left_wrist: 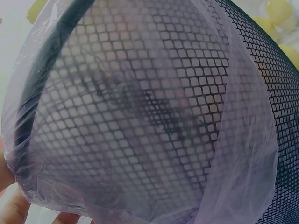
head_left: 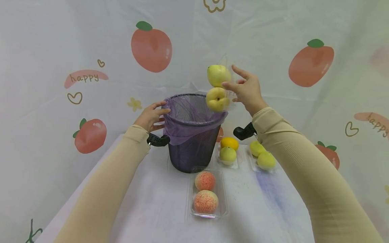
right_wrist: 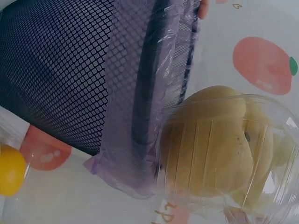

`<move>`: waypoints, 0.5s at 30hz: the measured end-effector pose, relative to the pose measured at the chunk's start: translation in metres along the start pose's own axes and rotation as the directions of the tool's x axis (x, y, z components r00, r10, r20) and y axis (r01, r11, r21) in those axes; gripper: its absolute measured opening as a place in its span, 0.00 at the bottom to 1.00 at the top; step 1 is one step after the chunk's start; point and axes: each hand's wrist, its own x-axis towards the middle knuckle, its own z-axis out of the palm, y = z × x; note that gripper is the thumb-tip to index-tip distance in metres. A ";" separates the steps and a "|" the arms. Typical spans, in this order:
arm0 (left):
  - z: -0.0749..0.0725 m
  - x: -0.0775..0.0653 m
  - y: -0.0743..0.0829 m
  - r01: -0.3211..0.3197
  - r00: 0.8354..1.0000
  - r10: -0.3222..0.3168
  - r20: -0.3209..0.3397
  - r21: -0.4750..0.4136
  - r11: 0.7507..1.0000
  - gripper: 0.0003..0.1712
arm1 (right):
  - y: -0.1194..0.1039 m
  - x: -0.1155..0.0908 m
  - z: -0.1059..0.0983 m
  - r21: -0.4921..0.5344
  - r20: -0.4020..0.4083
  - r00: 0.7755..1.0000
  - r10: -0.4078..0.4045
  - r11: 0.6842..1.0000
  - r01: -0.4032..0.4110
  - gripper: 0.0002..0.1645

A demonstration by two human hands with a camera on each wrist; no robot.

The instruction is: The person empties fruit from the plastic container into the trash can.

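Yellow fruits (head_left: 217, 99), their tray (right_wrist: 284, 154) pinched by my right fingers (head_left: 241, 72), aren't in the bin (head_left: 192, 153) yet; my left fingers (head_left: 157, 104), partly hidden, seem spread against it; three packs (head_left: 221, 198) wait.

The head view looks forward and down from above the sleeves (head_left: 100, 189), far enough back to frame the tabletop (head_left: 146, 199) and printed backdrop (head_left: 243, 27). The left wrist camera faces the bin's (head_left: 192, 148) mesh at close range, its rim tipped along the left edge. The right wrist view, also sideways, sits slightly farther off. All three share the bin; head and right wrist also share the backdrop.
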 end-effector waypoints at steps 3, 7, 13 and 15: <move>0.000 -0.001 0.001 0.001 1.000 -0.001 -0.003 0.001 1.000 0.33 | 0.000 -0.001 0.001 -0.013 -0.002 1.000 -0.004 1.000 0.004 0.42; 0.000 0.000 0.000 0.004 1.000 -0.005 -0.007 -0.002 1.000 0.33 | -0.001 -0.001 0.002 -0.030 -0.005 1.000 -0.010 0.999 0.010 0.41; -0.001 0.001 0.000 0.007 1.000 -0.007 -0.005 -0.001 1.000 0.33 | -0.001 0.000 0.004 -0.097 -0.017 1.000 -0.025 0.995 0.023 0.42; -0.001 0.001 0.000 0.008 1.000 -0.008 -0.003 -0.002 1.000 0.33 | -0.002 0.001 0.004 -0.124 -0.023 0.999 -0.030 0.992 0.027 0.42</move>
